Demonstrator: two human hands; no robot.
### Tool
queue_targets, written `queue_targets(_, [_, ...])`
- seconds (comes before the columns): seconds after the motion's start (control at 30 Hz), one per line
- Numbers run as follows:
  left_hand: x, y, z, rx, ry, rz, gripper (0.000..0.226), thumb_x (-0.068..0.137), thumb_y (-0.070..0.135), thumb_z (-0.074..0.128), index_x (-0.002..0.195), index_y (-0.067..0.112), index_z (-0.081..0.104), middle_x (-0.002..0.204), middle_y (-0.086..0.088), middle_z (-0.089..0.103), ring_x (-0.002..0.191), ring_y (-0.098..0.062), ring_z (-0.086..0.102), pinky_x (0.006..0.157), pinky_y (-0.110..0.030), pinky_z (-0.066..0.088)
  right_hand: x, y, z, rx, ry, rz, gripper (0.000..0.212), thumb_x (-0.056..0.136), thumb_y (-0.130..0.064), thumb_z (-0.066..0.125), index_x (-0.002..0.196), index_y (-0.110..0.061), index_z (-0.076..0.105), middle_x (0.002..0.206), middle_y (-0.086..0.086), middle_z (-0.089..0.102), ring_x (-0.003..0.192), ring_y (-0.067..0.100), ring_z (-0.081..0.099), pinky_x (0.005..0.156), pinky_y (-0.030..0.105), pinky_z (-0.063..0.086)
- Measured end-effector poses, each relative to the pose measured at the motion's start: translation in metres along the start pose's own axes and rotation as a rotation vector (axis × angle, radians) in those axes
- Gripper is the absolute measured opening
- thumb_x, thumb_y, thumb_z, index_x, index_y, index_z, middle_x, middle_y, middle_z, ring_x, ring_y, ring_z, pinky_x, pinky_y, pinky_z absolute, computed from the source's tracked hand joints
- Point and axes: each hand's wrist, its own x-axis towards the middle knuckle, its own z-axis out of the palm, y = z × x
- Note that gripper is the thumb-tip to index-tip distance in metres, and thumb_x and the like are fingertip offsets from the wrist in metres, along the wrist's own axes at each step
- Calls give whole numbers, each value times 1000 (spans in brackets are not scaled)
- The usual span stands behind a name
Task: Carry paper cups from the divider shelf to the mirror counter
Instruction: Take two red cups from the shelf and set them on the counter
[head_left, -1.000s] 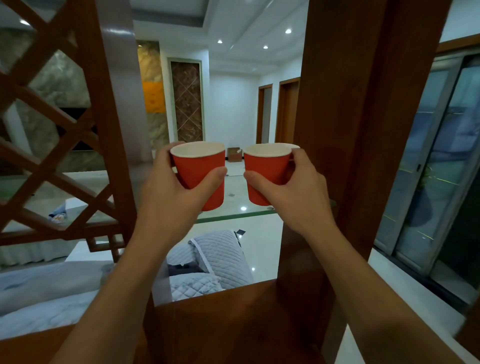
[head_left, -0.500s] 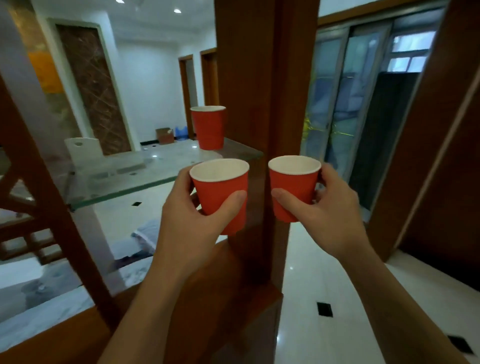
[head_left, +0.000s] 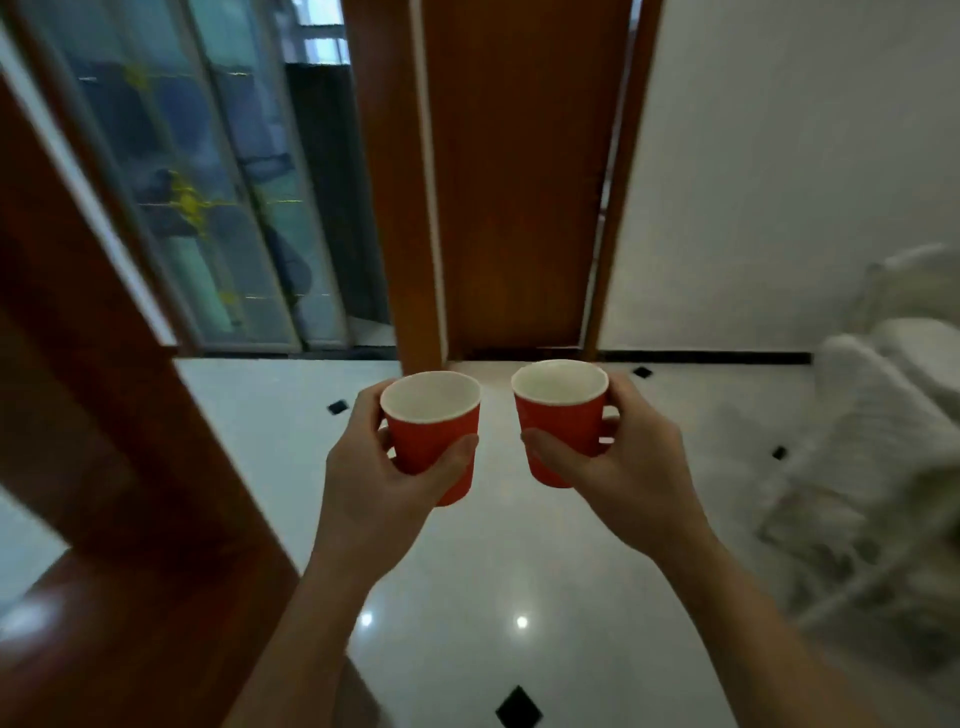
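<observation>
I hold two red paper cups with white insides, both upright and empty, side by side in front of me over the floor. My left hand (head_left: 379, 483) is wrapped around the left cup (head_left: 431, 431). The right cup (head_left: 561, 415) sits in my right hand (head_left: 623, 478), thumb across its front. The cups are a small gap apart and do not touch. The wooden divider (head_left: 104, 441) stands at my left. The mirror counter is not in view.
Ahead stands a brown wooden door (head_left: 514, 182) in its frame, with glass sliding doors (head_left: 208, 197) to its left. White glossy floor tiles (head_left: 493, 597) with small black diamonds spread below. A blurred white wire rack with pale items (head_left: 883, 441) is at the right, against a white wall.
My view has swung right, away from the divider and its glass shelf with a third red cup, toward the door and white wall. Both cups stay gripped, now lower in view.
</observation>
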Motion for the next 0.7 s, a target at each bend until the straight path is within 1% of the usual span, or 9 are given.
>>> queue_targets(0.1, [1,10,63,-96,-176,44,77,56,56,70,124,39,39,111,34,47,98,4,55,68,0,46,-23,26,-57,-84,125,136,73,61,-62,72,124,-38,45,110,-21,54,94,3,56,62,6,48])
queue_targets(0.17, [-3,20,108,-165,-287,68,68,55,58,70,116,44,42,109,36,48,98,9,56,67,-1,46,-41,42,-96,-109,227,210,73,60,-64,76,122,-40,47,106,-24,56,92,0,58,57,11,51])
queue_targets(0.23, [-10,32,154,-225,-396,86,65,53,60,70,111,49,42,106,38,49,99,18,53,65,-1,45,-61,56,-135,-150,324,245,71,57,-67,73,119,-43,47,104,-26,57,91,-3,58,60,11,51])
queue_targets(0.3, [-21,45,200,-270,-507,96,66,52,62,70,111,49,43,103,41,53,101,20,52,65,-1,45,-82,71,-173,-189,433,290,64,56,-68,70,112,-49,46,102,-28,56,92,-9,57,61,7,48])
queue_targets(0.37, [-35,59,246,-320,-616,104,65,53,61,71,110,48,44,101,47,53,101,21,51,65,-2,45,-104,87,-210,-195,517,346,62,55,-65,72,110,-48,48,101,-26,59,91,-11,56,60,7,48])
queue_targets(0.4, [-44,68,268,-343,-669,103,65,53,60,72,110,48,45,102,46,53,101,20,52,66,-3,46,-115,94,-228,-206,552,378,64,56,-65,73,112,-46,49,103,-24,60,91,-9,57,61,8,48])
queue_targets(0.53, [-84,103,352,-416,-856,83,63,57,50,79,113,43,50,108,30,60,102,5,60,70,-14,53,-165,120,-301,-243,706,490,68,57,-63,76,117,-42,52,106,-22,62,91,-8,59,64,10,49])
queue_targets(0.63, [-120,128,410,-466,-979,78,63,58,44,81,113,36,52,108,26,62,101,-2,63,71,-19,55,-202,136,-347,-258,819,558,61,57,-59,77,111,-48,51,101,-24,64,89,-7,61,63,11,49])
queue_targets(0.7, [-146,142,444,-495,-1059,67,63,57,41,82,113,32,53,109,20,65,100,-4,64,71,-20,56,-231,142,-374,-273,897,597,55,57,-58,77,104,-55,49,98,-31,62,91,-8,60,63,9,48])
